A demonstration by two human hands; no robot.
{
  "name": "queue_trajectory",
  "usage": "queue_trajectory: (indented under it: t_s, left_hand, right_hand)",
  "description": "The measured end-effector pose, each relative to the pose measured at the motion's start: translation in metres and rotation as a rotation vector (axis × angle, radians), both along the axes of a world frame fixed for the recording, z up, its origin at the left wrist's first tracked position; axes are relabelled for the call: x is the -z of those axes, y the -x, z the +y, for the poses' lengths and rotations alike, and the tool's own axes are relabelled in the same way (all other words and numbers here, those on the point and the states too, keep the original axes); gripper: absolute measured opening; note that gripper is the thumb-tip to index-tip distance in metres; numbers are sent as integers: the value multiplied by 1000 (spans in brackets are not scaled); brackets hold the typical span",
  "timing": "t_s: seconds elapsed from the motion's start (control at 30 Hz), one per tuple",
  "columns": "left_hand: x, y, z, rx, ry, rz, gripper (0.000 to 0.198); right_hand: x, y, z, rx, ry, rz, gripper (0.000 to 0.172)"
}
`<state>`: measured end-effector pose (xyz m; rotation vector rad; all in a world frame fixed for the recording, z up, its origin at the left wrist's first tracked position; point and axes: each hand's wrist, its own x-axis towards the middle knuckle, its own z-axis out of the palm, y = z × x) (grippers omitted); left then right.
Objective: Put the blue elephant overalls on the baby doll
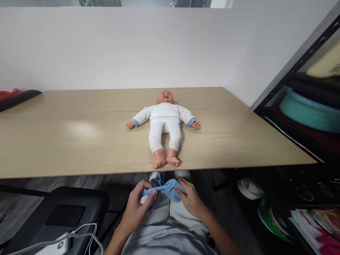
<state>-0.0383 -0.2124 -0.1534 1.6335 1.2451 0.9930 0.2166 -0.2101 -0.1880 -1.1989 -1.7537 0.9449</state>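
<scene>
Over my lap, below the table's front edge, I hold a small light-blue cloth piece (172,189) with both hands. It looks like a doll's garment, bunched at the right and drawn into a narrow strip at the left; its exact kind is unclear. My left hand (139,202) pinches the strip between thumb and fingers. The bunched part is gripped by my right hand (190,197). A darker blue bit of fabric shows behind it. On the table, a baby doll (166,114) in white clothes with blue cuffs lies on its back, bare feet towards me, arms spread.
The wooden table (79,152) runs along a white wall. To the right stands a dark shelf holding a teal basin (309,111), with spools and papers lower down. A black chair (66,212) at my left carries a white device (57,246) and cables.
</scene>
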Motion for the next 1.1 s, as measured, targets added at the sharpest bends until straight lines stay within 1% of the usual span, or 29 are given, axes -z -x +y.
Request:
queue_trajectory:
  t_s: [0.1, 0.13, 0.2, 0.23, 0.27, 0.3, 0.33, 0.37, 0.43, 0.47, 0.53, 0.6, 0.63, 0.67, 0.73, 0.77, 0.8, 0.87, 0.93, 1.0, 1.1]
  left_hand:
    - [-34, -4, -10, 75, -71, -208, 34]
    - [-45, -7, -11, 121, -97, -246, 42]
    - [-62, -14, -10, 205, -108, -263, 69]
    - [-69, -18, -8, 230, -93, -252, 82]
    - [-75, -23, -5, 240, -74, -236, 88]
    - [-80, -28, -2, 242, -57, -221, 88]
    - [-85, -32, 2, 237, -46, -209, 79]
    - [-88, -36, 5, 230, -44, -202, 65]
    - [-94, -41, 13, 209, -52, -194, 37]
    - [-97, -42, 16, 199, -60, -191, 30]
    - [-103, -43, 20, 198, -77, -189, 27]
    - [-110, -43, 24, 227, -95, -190, 27]
    - [-115, -43, 25, 246, -106, -188, 27]
    - [-120, -44, 27, 259, -120, -183, 27]
    - [-132, -47, 32, 268, -160, -162, 27]
    - [-137, -49, 35, 265, -180, -151, 27]
    - [-142, -51, 39, 261, -195, -140, 28]
    - [-151, -55, 46, 259, -208, -116, 33]
    - [-157, -56, 52, 271, -215, -82, 38]
    - [-160, -53, 56, 284, -215, -36, 42]
    - [-157, -45, 55, 285, -222, -17, 48]
  right_hand:
    - [-42, 0, -10, 108, 73, 207, 46]
    - [-57, 1, -10, 173, 97, 267, 50]
    - [-85, 2, -8, 309, 155, 374, 58]
    - [-97, 2, -5, 361, 184, 417, 62]
    - [-107, 1, -2, 399, 212, 450, 66]
    - [-115, 0, 1, 428, 234, 474, 69]
    - [-121, -2, 4, 452, 246, 488, 71]
    - [-126, -5, 7, 476, 246, 492, 72]
    - [-131, -12, 9, 499, 204, 459, 67]
    - [-133, -16, 8, 485, 168, 423, 63]
    - [-137, -25, 4, 426, 64, 311, 53]
    - [-143, -32, -4, 377, -114, 158, 41]
    - [-148, -34, -8, 363, -223, 73, 39]
    - [-154, -35, -12, 348, -336, -12, 45]
    - [-168, -34, -19, 300, -530, -181, 72]
    - [-175, -33, -20, 259, -604, -265, 82]
    - [-181, -31, -20, 209, -665, -347, 86]
    - [-193, -27, -13, 107, -753, -458, 83]
    - [-201, -26, 0, 32, -747, -439, 71]
    - [-205, -26, 16, -3, -653, -330, 54]
    - [-206, -26, 37, -46, -498, -206, 28]
